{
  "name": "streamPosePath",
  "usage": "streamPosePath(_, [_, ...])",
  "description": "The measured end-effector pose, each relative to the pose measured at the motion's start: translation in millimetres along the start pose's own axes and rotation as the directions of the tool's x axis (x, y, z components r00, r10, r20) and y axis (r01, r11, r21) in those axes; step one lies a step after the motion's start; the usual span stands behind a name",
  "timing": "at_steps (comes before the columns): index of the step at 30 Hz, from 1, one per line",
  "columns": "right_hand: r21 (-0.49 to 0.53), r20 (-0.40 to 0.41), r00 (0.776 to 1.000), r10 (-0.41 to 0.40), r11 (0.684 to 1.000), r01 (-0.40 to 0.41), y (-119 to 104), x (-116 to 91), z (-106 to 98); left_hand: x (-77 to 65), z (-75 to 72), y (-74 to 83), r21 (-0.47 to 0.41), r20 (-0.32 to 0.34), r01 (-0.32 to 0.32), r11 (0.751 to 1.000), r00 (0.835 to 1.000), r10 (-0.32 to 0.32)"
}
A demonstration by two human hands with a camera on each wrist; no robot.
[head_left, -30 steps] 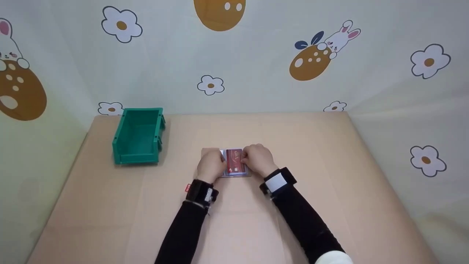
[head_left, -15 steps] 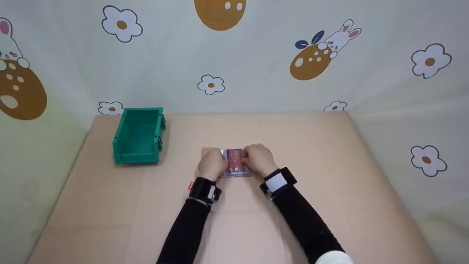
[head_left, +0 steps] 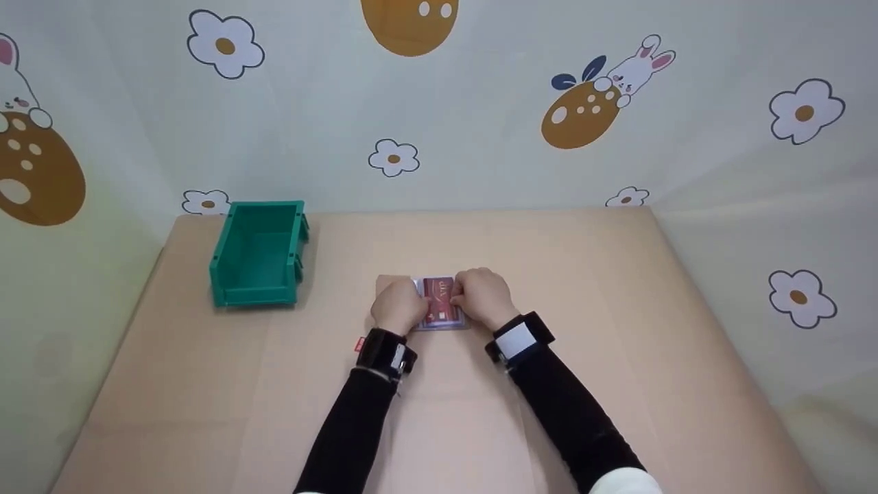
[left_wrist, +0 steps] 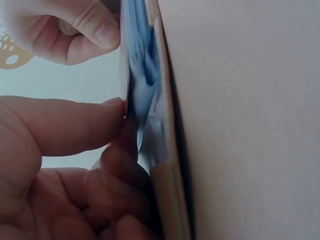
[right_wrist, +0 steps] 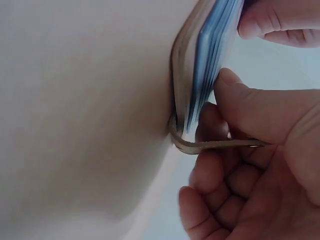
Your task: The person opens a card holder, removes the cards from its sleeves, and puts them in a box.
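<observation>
A brown card holder (head_left: pixel 392 280) lies unfolded on the table, with a red card (head_left: pixel 442 291) in its top clear sleeve. My left hand (head_left: pixel 399 307) pinches the left edge of that sleeve between thumb and forefinger; whether the card itself is gripped I cannot tell. On the opposite side, my right hand (head_left: pixel 484 298) holds the stacked bluish sleeves (right_wrist: pixel 212 45) with its thumb and forefinger. A tan flap (right_wrist: pixel 212 145) of the holder bends up between the right fingers. In the left wrist view the sleeves (left_wrist: pixel 135 35) stand apart from the cover (left_wrist: pixel 170 190).
A green plastic bin (head_left: pixel 257 261) stands at the back left of the beige table (head_left: pixel 549 261). Pale patterned cloth (head_left: pixel 473 130) hangs behind and along both sides.
My left hand has shifted slightly right, its thumb now further over the red card. The right hand stays where it was, and the bin has not moved.
</observation>
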State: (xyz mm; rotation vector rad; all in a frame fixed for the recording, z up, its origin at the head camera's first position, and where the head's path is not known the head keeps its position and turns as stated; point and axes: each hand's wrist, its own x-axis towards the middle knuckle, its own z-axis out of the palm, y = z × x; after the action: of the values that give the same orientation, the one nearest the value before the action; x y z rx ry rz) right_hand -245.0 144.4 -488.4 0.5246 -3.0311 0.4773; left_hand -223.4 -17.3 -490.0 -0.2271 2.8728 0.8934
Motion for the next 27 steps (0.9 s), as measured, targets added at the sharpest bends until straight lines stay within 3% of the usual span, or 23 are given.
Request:
streamPosePath(8, [-0.019, -0.099, 0.992, -0.079, 0.997, 0.077, 2.2, -1.1, 0.7, 0.6, 0.6, -0.1, 0.013, 0.006, 0.005, 1.0, 1.0, -0.005])
streamPosePath(27, [-0.06, -0.055, 0.997, -0.054, 0.997, 0.051, 2.0, -3.5, -2.4, 2.7, 2.0, 0.5, 0.038, 0.02, 0.017, 0.999, 1.0, -0.018])
